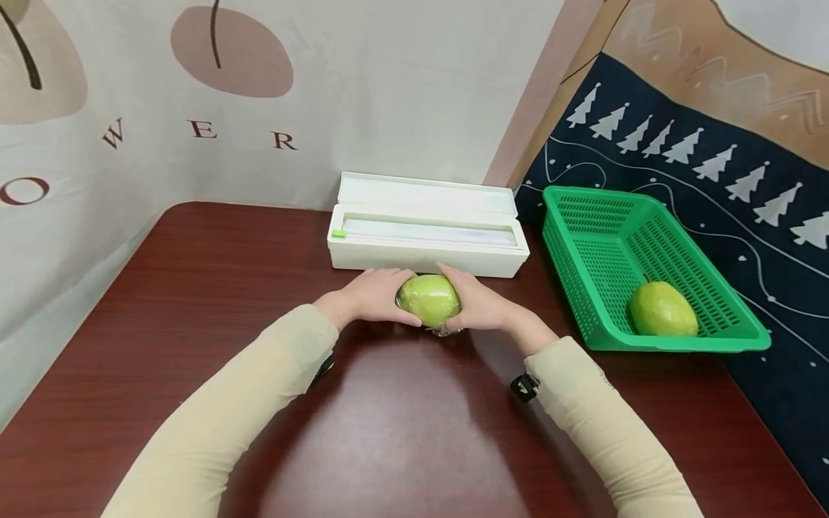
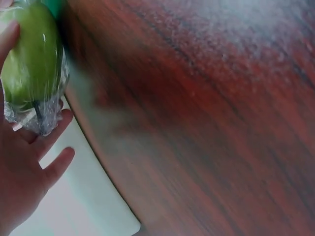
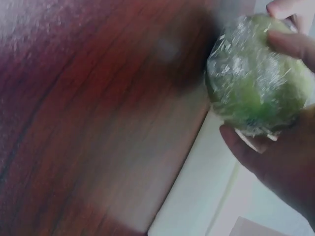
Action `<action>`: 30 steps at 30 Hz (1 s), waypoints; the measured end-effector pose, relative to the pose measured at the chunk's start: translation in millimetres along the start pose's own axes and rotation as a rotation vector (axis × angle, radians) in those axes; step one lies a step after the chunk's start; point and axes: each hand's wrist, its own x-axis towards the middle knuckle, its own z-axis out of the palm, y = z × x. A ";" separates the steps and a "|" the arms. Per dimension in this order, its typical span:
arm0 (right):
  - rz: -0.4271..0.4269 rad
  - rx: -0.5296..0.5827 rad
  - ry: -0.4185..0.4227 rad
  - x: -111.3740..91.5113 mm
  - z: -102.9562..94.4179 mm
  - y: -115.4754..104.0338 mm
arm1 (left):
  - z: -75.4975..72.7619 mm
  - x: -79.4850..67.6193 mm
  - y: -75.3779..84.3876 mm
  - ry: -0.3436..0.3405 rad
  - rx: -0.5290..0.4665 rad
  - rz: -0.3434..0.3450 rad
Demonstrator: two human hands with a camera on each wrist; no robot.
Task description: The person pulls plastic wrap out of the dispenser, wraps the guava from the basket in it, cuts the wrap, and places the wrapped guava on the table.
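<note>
wrapped fruit (image 1: pixel 429 299) — between both hands (image 1: pixel 376 296) (image 1: pixel 481 303)

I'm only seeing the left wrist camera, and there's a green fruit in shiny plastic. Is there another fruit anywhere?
Observer: Yes! The head view shows a second fruit inside a green basket.
Operator: Ooh, which side of my fruit is it on?
Observer: It's off to the person's right of the wrapped fruit.
Operator: And that white thing I can see a bit of, is it shut?
Observer: No, it's a long box, and its lid is open along the back.
</note>
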 end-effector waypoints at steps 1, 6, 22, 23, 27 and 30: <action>0.002 0.030 -0.008 -0.3 0.1 1.3 | -0.2 0.3 0.3 -0.009 0.000 0.003; -0.034 0.167 -0.010 -2.3 2.5 7.0 | -1.2 -0.4 -0.3 -0.034 -0.069 -0.003; -0.087 0.092 0.088 -13.3 13.5 7.2 | -2.8 -11.7 1.8 -0.049 -0.172 -0.139; -0.084 0.069 0.084 -14.2 12.4 6.2 | -2.5 -12.0 2.1 -0.040 -0.173 -0.135; -0.068 0.000 0.067 -15.8 8.0 5.4 | -0.8 -12.1 2.4 -0.009 -0.242 -0.123; -0.045 0.009 0.062 -15.3 5.3 8.2 | 1.7 -11.2 1.3 -0.002 -0.323 -0.130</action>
